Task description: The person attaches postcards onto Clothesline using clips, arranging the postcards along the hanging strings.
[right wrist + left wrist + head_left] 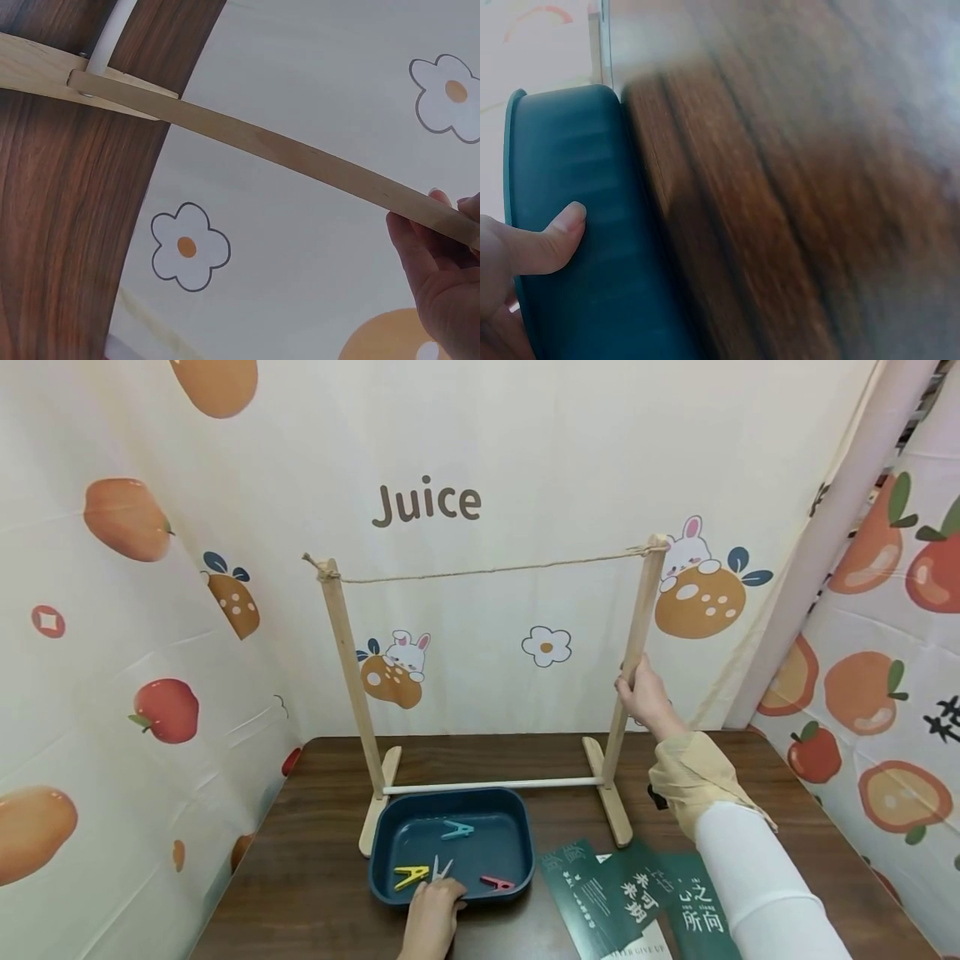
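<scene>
A wooden rack with a twine line [487,570] tied between its two posts stands on the table. My right hand [643,697] grips the rack's right post [639,618] partway up; in the right wrist view the fingers [411,251] wrap around that post [300,159]. My left hand [435,914] holds the front rim of a dark blue tray [491,803]. Its thumb [551,240] presses the tray's outer wall [592,172], the other fingers being mostly hidden behind the rim. Inside the tray lie a teal clothespin [457,830], a yellow clothespin [411,877], a grey clothespin [441,868] and a red clothespin [497,883].
Dark green printed cards [592,902] lie overlapping to the tray's right, under and beside my right forearm. A white bar [555,782] joins the rack's feet just behind the tray. A fruit-printed curtain [465,443] hangs behind the brown wooden table [285,877].
</scene>
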The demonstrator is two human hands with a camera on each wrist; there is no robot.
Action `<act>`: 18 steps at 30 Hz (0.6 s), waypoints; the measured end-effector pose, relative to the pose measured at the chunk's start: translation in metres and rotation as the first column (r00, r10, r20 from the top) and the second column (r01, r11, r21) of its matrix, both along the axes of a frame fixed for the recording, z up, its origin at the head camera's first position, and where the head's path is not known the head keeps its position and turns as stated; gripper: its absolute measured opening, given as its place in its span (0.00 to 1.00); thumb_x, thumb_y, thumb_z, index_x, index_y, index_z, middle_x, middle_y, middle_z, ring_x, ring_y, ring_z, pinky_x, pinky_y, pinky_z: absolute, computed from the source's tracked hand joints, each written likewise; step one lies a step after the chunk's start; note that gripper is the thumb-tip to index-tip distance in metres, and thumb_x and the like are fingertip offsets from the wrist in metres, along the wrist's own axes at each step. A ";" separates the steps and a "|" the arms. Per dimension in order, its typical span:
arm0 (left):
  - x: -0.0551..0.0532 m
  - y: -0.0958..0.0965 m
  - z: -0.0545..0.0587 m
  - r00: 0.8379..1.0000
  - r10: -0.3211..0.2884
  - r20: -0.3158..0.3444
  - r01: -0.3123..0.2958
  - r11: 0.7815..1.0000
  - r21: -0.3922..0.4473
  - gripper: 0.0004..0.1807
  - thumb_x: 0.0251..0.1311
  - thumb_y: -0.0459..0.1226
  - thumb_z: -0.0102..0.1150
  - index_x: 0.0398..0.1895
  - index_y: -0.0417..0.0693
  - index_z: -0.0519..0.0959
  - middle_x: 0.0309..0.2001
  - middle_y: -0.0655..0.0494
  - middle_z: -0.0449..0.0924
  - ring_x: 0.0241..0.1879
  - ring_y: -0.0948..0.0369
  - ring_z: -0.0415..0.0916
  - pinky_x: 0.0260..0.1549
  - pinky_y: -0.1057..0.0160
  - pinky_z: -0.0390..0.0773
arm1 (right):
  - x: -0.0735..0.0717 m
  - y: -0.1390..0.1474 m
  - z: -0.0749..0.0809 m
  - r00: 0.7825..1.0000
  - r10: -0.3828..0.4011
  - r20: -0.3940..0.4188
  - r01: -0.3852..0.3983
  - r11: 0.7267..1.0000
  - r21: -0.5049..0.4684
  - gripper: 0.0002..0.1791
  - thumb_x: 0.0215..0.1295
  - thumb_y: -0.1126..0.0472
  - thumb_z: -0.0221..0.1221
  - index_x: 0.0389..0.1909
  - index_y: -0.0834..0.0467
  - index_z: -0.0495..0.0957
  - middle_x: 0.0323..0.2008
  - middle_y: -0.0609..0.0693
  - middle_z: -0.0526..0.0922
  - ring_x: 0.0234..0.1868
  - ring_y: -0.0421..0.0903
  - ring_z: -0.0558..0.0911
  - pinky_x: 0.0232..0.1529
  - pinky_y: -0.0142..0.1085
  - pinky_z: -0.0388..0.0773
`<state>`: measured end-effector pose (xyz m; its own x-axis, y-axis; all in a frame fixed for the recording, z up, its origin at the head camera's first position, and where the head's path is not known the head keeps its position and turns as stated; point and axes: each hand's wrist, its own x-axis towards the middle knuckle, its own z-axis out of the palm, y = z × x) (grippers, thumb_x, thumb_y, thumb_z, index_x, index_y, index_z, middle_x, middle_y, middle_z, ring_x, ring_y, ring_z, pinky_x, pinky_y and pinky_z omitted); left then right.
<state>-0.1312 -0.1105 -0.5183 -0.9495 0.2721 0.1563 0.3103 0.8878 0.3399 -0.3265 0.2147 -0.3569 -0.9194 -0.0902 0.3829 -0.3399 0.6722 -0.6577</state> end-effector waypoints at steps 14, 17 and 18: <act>-0.005 0.009 -0.002 0.999 -0.041 -0.027 0.041 0.999 0.026 0.04 0.41 0.30 0.64 0.21 0.48 0.82 0.21 0.63 0.77 0.23 0.65 0.73 0.20 0.67 0.63 | 0.005 0.014 -0.002 0.999 -0.025 -0.026 0.025 1.000 -0.014 0.12 0.60 0.73 0.44 0.44 0.73 0.57 0.34 0.71 0.72 0.38 0.64 0.75 0.36 0.52 0.73; -0.006 0.010 -0.004 0.998 -0.046 -0.036 0.047 0.998 0.031 0.05 0.41 0.30 0.64 0.21 0.49 0.82 0.21 0.64 0.77 0.23 0.66 0.73 0.20 0.67 0.63 | 0.006 0.019 -0.003 0.999 -0.032 -0.017 0.032 0.999 -0.021 0.13 0.60 0.74 0.44 0.44 0.73 0.57 0.34 0.71 0.72 0.38 0.65 0.75 0.38 0.52 0.73; -0.007 0.010 -0.005 0.998 -0.048 -0.038 0.049 0.998 0.032 0.05 0.41 0.29 0.64 0.21 0.49 0.82 0.21 0.64 0.77 0.24 0.66 0.73 0.20 0.67 0.63 | 0.006 0.020 -0.003 0.999 -0.036 -0.016 0.035 0.999 -0.024 0.13 0.60 0.73 0.44 0.44 0.73 0.57 0.34 0.71 0.72 0.38 0.65 0.75 0.38 0.52 0.73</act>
<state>-0.1380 -0.1001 -0.5232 -0.9286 0.3120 0.2009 0.3660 0.8596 0.3566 -0.3204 0.2350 -0.3597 -0.9154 -0.0483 0.3997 -0.3269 0.6686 -0.6679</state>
